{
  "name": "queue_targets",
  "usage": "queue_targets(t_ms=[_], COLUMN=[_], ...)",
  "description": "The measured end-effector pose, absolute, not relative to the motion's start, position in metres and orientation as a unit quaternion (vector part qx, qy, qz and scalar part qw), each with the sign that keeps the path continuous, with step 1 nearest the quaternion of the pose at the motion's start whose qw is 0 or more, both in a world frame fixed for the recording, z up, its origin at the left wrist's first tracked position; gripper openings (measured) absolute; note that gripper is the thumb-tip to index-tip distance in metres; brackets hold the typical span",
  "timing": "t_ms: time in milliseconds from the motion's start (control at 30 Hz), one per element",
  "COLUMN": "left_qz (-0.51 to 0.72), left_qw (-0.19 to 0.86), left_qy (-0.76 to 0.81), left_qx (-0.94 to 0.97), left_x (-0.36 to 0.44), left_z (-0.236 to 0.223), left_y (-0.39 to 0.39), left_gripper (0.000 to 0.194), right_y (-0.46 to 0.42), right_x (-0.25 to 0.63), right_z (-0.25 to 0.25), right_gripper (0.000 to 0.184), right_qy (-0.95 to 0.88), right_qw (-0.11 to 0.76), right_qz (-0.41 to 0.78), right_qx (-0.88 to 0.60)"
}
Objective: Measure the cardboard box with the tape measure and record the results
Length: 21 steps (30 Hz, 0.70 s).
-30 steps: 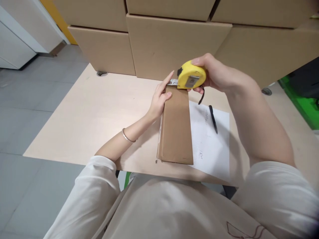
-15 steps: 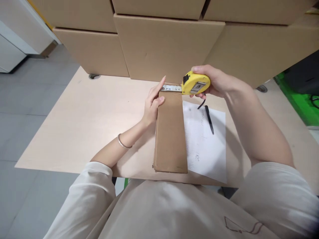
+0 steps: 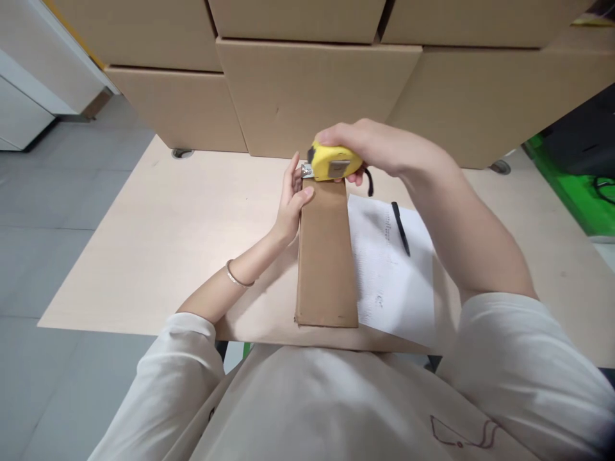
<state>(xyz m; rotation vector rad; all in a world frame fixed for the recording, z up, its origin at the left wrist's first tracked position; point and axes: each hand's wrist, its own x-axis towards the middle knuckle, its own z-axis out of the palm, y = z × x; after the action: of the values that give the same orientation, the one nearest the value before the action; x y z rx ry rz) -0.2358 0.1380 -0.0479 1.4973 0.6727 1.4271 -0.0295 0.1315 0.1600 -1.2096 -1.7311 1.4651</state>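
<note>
A long, narrow cardboard box (image 3: 327, 256) lies on the table, pointing away from me. My left hand (image 3: 290, 203) holds its far left corner, the thumb on top and the fingers raised along the side. In my right hand (image 3: 353, 144) is a yellow tape measure (image 3: 336, 161), gripped above the box's far end. Only a short bit of metal blade with its end hook (image 3: 306, 170) shows, close to my left fingers. A black wrist strap (image 3: 369, 182) hangs from the tape measure's right side.
A sheet of paper (image 3: 389, 282) with writing lies right of the box, partly under it, with a black pen (image 3: 400, 228) on top. Stacked large cartons (image 3: 312, 96) stand along the back of the pale table (image 3: 192, 218). A cable hole (image 3: 182, 153) is at back left.
My right hand has moved left with the tape measure, from beside the box to over its far end. The blade has shortened into the case. My left hand stays at the corner.
</note>
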Motion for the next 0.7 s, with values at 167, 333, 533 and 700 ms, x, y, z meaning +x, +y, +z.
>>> queue_targets(t_ms=[167,333,533,700], left_qz=[0.566,0.557,0.392,0.376], left_qw=[0.486,0.418,0.469,0.51], left_qy=[0.237,0.335,0.456,0.501], left_qx=[0.623,0.635,0.647,0.59], left_x=[-0.244,-0.296,-0.351,-0.371], left_z=[-0.044,-0.005,0.059,0.058], left_y=[0.144,0.129,0.087,0.076], left_gripper=[0.101,0.094,0.08,0.111], right_y=[0.127,0.126,0.113,0.102], right_x=[-0.067,-0.053,-0.013,0.01], right_z=[0.163,0.155,0.145,0.133], right_gripper=[0.054,0.051,0.043,0.047], right_qy=[-0.684,-0.647,-0.61,-0.588], right_qw=[0.279,0.398,0.453,0.452], right_qz=[0.52,0.529,0.523,0.532], right_qx=[-0.428,-0.377,-0.387,-0.408])
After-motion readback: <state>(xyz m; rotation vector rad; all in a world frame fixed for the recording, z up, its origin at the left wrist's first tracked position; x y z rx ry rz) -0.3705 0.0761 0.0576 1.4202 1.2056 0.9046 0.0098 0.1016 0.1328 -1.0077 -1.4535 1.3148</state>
